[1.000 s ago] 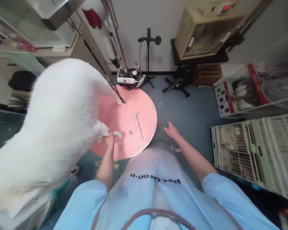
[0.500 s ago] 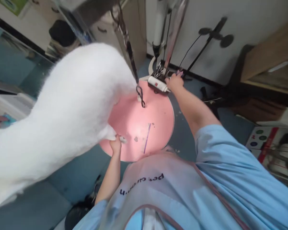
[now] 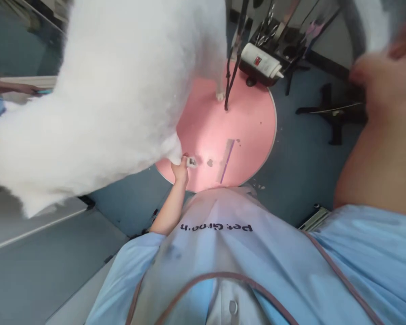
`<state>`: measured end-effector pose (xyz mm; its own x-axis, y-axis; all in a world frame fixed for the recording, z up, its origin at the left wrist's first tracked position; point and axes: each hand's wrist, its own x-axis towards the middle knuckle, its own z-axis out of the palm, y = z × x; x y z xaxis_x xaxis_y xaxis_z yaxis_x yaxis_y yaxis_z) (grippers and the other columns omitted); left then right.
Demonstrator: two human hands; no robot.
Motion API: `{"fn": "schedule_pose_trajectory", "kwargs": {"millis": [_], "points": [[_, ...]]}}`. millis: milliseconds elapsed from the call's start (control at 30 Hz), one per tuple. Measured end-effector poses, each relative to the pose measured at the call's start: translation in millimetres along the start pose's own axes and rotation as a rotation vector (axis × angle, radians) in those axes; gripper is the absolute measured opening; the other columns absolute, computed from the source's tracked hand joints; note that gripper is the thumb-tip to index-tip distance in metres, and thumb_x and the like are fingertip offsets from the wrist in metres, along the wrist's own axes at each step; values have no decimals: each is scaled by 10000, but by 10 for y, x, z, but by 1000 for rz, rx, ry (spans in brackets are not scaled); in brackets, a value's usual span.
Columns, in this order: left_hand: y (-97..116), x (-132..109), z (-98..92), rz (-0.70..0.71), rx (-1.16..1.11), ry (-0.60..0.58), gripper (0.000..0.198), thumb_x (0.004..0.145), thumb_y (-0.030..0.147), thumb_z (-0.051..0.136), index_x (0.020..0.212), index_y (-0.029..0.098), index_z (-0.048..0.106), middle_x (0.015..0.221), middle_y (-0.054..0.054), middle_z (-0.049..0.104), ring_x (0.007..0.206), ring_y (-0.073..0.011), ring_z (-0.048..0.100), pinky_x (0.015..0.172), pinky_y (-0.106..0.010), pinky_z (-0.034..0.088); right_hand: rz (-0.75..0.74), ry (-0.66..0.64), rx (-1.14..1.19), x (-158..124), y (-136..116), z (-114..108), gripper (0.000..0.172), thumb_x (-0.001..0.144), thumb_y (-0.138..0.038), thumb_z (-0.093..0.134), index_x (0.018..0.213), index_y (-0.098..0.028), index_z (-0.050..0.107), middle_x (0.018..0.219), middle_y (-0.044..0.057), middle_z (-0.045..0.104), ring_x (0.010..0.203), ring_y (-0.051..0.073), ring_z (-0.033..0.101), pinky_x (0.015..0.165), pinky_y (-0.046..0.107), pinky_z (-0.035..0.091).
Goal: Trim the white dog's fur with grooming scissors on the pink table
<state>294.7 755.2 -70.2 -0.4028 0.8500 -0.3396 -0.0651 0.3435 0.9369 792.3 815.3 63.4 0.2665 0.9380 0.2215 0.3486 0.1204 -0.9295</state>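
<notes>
A large white-furred dog stands at the left on a round pink table. My left hand is closed round the dog's lower leg, and the paw sticks out past my fingers with its dark pads showing. My right hand is raised close to the camera at the upper right, large and blurred. Its fingers are too smeared to make out, and I cannot tell whether it holds anything. On the tabletop lies a comb with a purple spine, right of the paw.
A dark strap hangs over the table. At the far edge, a black holder carries scissors and a white bottle. Fur clumps lie on the table. At the left, another person's arm reaches toward the dog. A black stand base is on the floor.
My right hand has left the tool holder and come up close to the camera. My left hand still grips the dog's leg. The view has shifted, bringing the dog nearer.
</notes>
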Motion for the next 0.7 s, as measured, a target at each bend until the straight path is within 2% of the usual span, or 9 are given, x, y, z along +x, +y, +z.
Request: {"fn": "schedule_pose_trajectory", "kwargs": {"millis": [67, 100, 167, 233, 300, 367, 467, 600, 700], "points": [[-13, -46, -49, -3, 11, -106, 364, 718, 335, 707, 1004, 111, 703, 1041, -158, 761, 945, -216, 733, 840, -324, 571, 63, 51, 37, -647, -214, 187, 309, 1017, -423, 473, 1294, -323, 567, 1103, -14, 687, 1036, 190, 708, 694, 332, 572], [-21, -63, -74, -5, 15, -146, 366, 712, 347, 715, 986, 104, 709, 1038, -164, 763, 940, -223, 735, 831, -327, 573, 150, -4, 98, -974, -291, 377, 338, 973, -476, 554, 1273, -322, 570, 998, -32, 692, 871, 160, 724, 639, 304, 554], [-38, -81, -121, -1, 20, -215, 381, 698, 364, 732, 971, 98, 713, 1023, -165, 768, 916, -228, 737, 805, -326, 575, 325, -76, 295, -1585, -388, 879, 449, 854, -628, 656, 1144, -287, 622, 822, -21, 680, 614, 129, 659, 534, 256, 504], [-46, -81, -163, 11, 18, -272, 393, 687, 371, 744, 971, 101, 710, 1006, -156, 772, 897, -225, 739, 786, -321, 573, 403, 70, 461, -2081, -429, 1430, 612, 786, -823, 576, 951, -235, 623, 687, 9, 650, 508, 139, 593, 440, 247, 443], [-40, -74, -199, 8, 21, -331, 407, 679, 377, 747, 973, 99, 707, 1002, -156, 769, 896, -232, 740, 770, -325, 572, 516, 147, 541, -2430, -439, 1923, 704, 777, -906, 464, 884, -222, 593, 636, 25, 628, 510, 170, 599, 430, 277, 455], [-21, -68, -227, -2, 33, -384, 414, 672, 379, 745, 967, 89, 715, 1003, -166, 764, 903, -245, 739, 760, -331, 569, 586, 155, 595, -2644, -440, 2303, 667, 780, -878, 485, 875, -223, 575, 636, 14, 616, 509, 165, 584, 438, 282, 462], [21, -65, -260, -5, 59, -454, 393, 660, 368, 743, 935, 88, 732, 975, -162, 763, 874, -237, 732, 740, -315, 556, 631, 132, 667, -2784, -448, 2666, 639, 763, -843, 508, 919, -226, 558, 694, 9, 627, 547, 160, 581, 470, 285, 477], [57, -66, -293, -16, 70, -527, 366, 643, 357, 745, 900, 96, 737, 909, -138, 762, 796, -211, 715, 692, -290, 534, 607, 96, 549, -2770, -477, 2915, 596, 695, -784, 640, 879, -228, 529, 684, -9, 593, 632, 166, 591, 533, 277, 482], [59, -68, -315, -25, 85, -551, 341, 642, 335, 752, 888, 99, 739, 884, -122, 759, 784, -202, 709, 684, -283, 527, 578, 39, 501, -2663, -516, 3017, 478, 642, -570, 777, 875, -218, 553, 669, -27, 573, 634, 154, 573, 517, 255, 443]]}}
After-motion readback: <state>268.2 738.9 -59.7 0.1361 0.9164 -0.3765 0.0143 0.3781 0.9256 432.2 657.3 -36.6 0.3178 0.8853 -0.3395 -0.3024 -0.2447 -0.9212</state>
